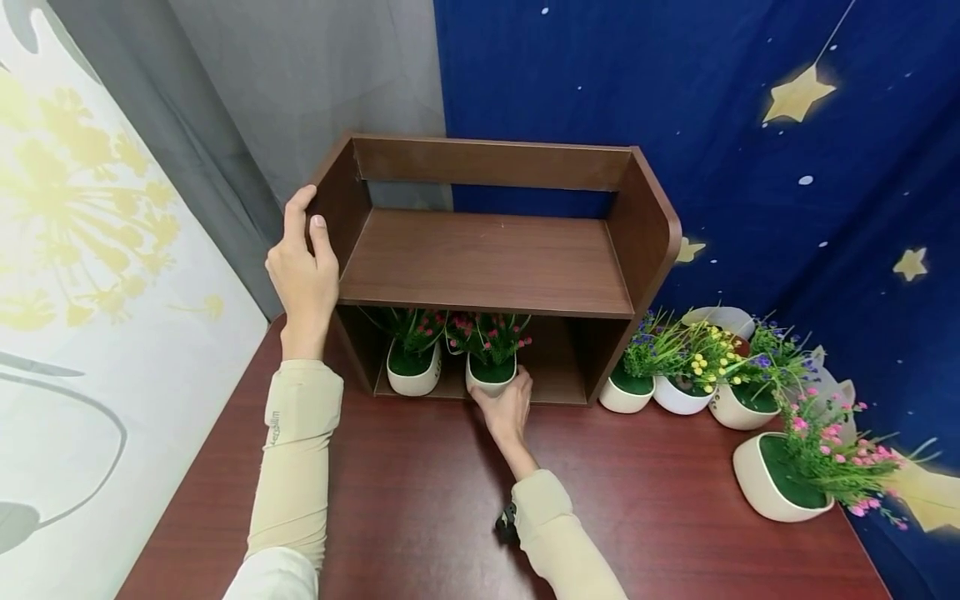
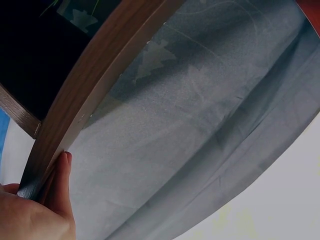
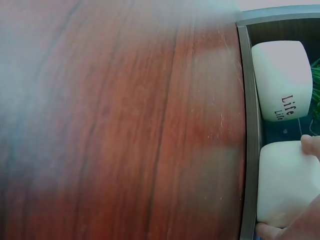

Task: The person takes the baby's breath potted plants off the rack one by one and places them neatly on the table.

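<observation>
My left hand [image 1: 303, 271] holds the left side panel of a brown wooden desk shelf [image 1: 487, 258]; in the left wrist view, fingers lie on both sides of the panel's edge [image 2: 82, 97]. In the lower compartment, my right hand [image 1: 506, 408] grips the white pot of an artificial plant [image 1: 491, 371] with dark pink flowers. In the right wrist view, the thumb and a finger hold opposite sides of this pot [image 3: 285, 182]. To its left, inside the same compartment, stands a similar potted plant [image 1: 414, 371], its white pot [image 3: 282, 82] lettered "Life".
Right of the shelf, several potted plants with purple and yellow flowers [image 1: 682, 396] stand in a row. A pink-flowered pot [image 1: 780, 483] sits tilted near the right edge of the reddish-brown table [image 1: 420, 500]. Behind hang grey and starry blue curtains [image 1: 675, 75]. A white patterned panel [image 1: 97, 350] borders the left.
</observation>
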Action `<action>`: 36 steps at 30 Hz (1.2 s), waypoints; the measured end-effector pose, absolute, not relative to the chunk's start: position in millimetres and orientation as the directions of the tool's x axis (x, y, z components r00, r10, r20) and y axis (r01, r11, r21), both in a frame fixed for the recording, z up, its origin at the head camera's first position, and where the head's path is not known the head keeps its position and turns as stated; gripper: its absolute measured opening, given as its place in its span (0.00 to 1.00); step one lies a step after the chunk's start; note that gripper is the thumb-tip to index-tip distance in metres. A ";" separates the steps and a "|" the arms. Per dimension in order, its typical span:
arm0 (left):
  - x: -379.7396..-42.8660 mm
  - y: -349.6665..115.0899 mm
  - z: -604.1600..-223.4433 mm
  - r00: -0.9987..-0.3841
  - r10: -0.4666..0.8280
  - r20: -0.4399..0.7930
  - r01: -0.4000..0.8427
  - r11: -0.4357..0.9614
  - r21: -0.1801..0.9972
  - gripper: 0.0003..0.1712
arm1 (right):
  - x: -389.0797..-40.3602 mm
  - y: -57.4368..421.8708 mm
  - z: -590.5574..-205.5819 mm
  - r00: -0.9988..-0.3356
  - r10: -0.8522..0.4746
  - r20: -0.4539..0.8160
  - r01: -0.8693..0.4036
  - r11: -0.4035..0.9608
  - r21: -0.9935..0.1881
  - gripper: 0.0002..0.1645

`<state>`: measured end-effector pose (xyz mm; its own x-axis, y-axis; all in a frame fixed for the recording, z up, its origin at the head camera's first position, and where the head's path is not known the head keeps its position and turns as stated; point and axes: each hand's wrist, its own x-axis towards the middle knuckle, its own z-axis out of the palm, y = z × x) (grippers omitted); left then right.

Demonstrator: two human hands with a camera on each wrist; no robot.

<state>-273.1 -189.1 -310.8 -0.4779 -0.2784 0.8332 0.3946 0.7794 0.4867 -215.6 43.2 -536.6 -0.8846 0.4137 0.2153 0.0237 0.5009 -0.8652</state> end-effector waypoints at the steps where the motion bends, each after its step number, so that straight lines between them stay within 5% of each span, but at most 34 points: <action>1: -273.0 -188.9 -311.1 -0.477 -0.282 0.832 0.395 0.777 0.490 0.20 | -214.3 44.2 -536.6 -0.887 0.411 0.211 0.030 0.507 -0.862 0.51; 13: -274.6 -189.7 -312.7 -0.482 -0.294 0.825 0.382 0.777 0.500 0.20 | -192.7 56.1 -534.0 -0.907 0.392 0.156 0.064 0.493 -0.867 0.53; 36: -273.8 -188.4 -310.4 -0.501 -0.299 0.812 0.371 0.773 0.514 0.21 | -127.2 120.4 -529.7 -0.938 0.262 0.228 -0.064 0.514 -0.855 0.54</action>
<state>-273.8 -188.4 -310.4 -0.5012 -0.2994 0.8119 0.3710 0.7733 0.5142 -127.2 120.4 -529.7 -0.9377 0.2620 0.2280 -0.0642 0.5144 -0.8552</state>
